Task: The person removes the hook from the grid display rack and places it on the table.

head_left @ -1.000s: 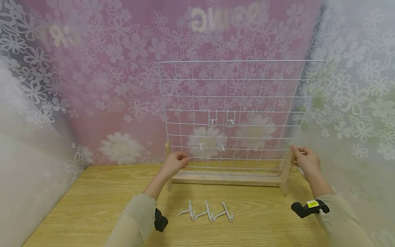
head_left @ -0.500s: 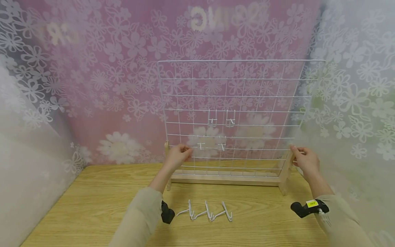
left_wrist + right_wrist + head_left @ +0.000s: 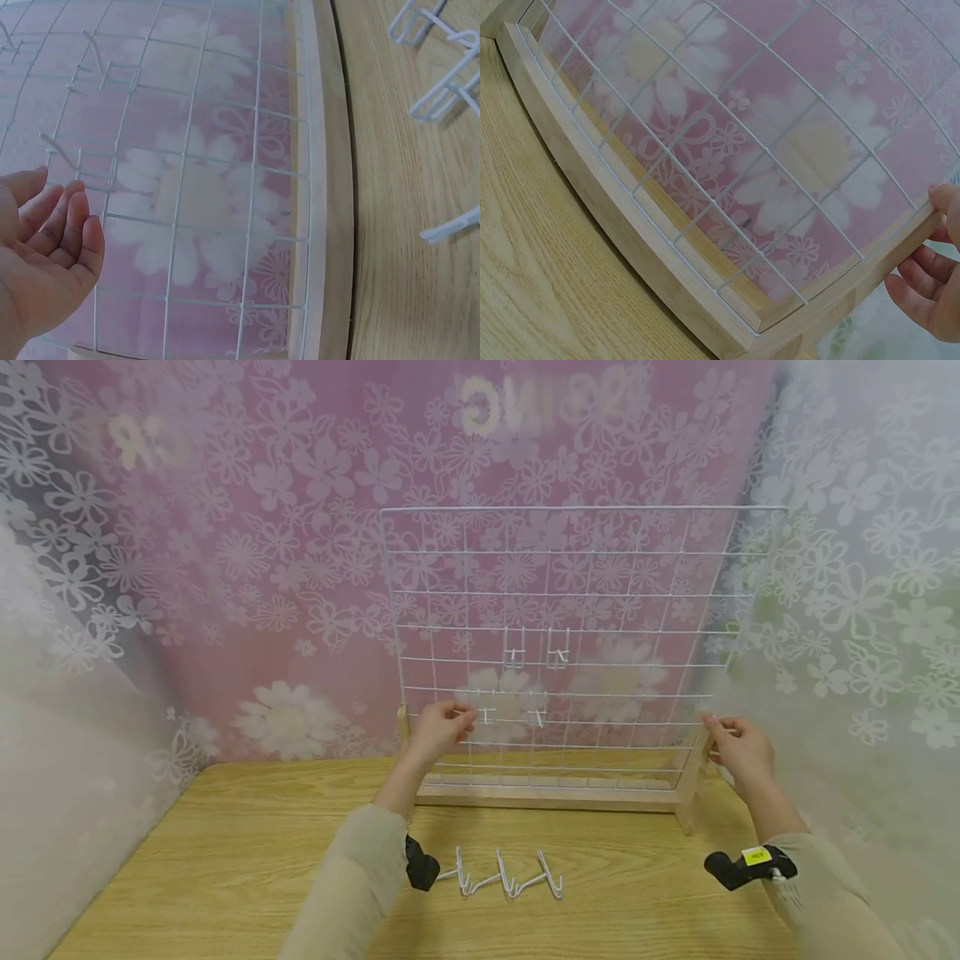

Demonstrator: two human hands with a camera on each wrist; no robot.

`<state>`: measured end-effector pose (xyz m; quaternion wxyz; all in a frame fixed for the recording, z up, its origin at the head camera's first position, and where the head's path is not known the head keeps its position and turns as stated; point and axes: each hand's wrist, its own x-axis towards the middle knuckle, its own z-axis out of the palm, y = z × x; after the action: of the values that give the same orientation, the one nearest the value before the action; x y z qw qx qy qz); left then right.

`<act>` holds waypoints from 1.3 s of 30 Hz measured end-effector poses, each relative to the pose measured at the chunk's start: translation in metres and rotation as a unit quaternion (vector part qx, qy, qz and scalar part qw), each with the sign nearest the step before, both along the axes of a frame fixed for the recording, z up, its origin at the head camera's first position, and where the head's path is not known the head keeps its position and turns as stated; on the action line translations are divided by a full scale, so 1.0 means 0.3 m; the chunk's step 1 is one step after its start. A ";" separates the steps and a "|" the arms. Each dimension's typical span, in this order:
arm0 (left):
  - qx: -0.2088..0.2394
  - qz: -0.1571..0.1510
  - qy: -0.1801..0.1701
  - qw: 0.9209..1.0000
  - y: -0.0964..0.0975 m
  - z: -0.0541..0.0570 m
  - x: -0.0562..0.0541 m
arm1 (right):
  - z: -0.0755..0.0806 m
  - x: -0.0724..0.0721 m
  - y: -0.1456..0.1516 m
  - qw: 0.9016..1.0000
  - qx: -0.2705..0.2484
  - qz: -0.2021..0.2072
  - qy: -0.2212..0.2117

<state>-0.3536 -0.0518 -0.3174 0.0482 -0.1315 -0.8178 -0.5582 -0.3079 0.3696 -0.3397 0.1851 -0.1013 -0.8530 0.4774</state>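
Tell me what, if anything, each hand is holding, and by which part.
The right hand grips the right wooden upright near its top end. The left hand holds nothing that shows; it is close to a white hook, contact unclear.

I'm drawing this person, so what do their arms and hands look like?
The left sleeve and right sleeve are pale beige. The left hand and right hand wear no gloves. A black gadget sits near each sleeve's end; the right gadget has a yellow label, too small to read.
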 end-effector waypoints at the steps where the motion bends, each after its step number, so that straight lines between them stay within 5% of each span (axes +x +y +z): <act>1: 0.000 0.000 0.000 1.000 0.003 0.003 -0.002 | 0.000 0.000 -0.001 1.000 -0.001 0.000 0.000; 11: -0.024 -0.027 -0.009 0.999 0.034 0.029 -0.007 | 0.001 0.001 -0.004 1.000 0.000 -0.002 -0.006; 25: -0.040 -0.010 -0.007 0.999 0.061 0.041 -0.008 | -0.001 0.000 -0.003 1.000 -0.003 -0.004 0.001; 39: 0.006 -0.002 -0.011 1.000 0.080 0.050 -0.001 | -0.009 -0.007 0.003 1.000 -0.002 -0.007 0.007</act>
<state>-0.3540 -0.0279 -0.3023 0.0386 -0.1265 -0.8150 -0.5642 -0.3099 0.3706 -0.3423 0.1940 -0.1043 -0.8501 0.4783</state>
